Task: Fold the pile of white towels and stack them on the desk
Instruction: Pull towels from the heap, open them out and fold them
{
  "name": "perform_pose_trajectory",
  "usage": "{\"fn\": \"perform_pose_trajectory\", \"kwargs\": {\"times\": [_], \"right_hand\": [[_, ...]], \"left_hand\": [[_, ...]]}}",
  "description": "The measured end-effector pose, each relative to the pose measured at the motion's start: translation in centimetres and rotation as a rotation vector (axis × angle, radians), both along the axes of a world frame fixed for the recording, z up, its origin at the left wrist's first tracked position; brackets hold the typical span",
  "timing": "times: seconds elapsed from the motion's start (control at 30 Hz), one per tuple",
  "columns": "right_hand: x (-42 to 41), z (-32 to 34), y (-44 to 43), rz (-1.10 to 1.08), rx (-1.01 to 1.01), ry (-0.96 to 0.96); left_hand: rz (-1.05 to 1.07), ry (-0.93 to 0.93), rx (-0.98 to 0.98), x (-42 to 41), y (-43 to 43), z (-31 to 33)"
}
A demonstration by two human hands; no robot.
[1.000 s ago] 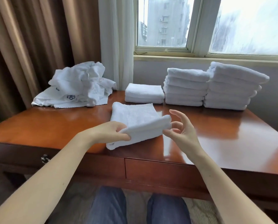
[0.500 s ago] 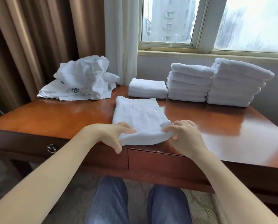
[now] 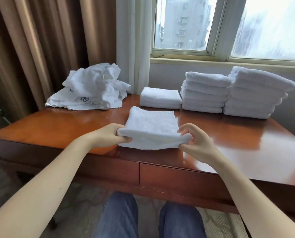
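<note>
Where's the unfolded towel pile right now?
Head view: the unfolded pile sits at the far left corner of the desk, by the brown curtain, left of the short folded stack.

One desk (image 3: 57, 131) carries three stacks of folded white towels: a low stack (image 3: 160, 99) of two, a middle stack (image 3: 205, 93) of five and a right stack (image 3: 253, 97) of roughly five. There is also one crumpled pile (image 3: 91, 88) and one separate half-folded towel (image 3: 151, 124).

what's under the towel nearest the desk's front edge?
The towel lies flat on the desk. Its near edge is pinched up, and only a lower towel layer shows beneath it. Anything under the flat part is covered.
</note>
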State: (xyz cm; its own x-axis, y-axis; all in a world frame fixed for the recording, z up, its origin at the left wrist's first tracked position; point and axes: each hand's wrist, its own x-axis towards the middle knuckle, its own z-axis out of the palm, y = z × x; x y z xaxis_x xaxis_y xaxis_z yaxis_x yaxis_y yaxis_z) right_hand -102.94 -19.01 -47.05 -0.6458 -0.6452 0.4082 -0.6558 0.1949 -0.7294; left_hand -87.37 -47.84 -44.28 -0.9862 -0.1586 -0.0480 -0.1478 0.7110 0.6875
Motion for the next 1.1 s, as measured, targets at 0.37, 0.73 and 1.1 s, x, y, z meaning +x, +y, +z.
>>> {"fn": "perform_pose_trajectory", "kwargs": {"times": [0.37, 0.73, 1.1], "right_hand": [[-1.8, 1.7, -3.3, 0.051, -0.428, -0.464], [-8.5, 2.5, -10.3, -0.154, -0.361, -0.548], [-14.5, 0.0, -15.1, -0.253, -0.178, -0.496]], "left_hand": [[0.246, 0.480, 0.417, -2.9, 0.0, -0.4], [0.490, 0.499, 0.454, -10.2, -3.6, 0.7], [0.648, 0.346, 0.276, -16.7, -8.8, -2.2]]}}
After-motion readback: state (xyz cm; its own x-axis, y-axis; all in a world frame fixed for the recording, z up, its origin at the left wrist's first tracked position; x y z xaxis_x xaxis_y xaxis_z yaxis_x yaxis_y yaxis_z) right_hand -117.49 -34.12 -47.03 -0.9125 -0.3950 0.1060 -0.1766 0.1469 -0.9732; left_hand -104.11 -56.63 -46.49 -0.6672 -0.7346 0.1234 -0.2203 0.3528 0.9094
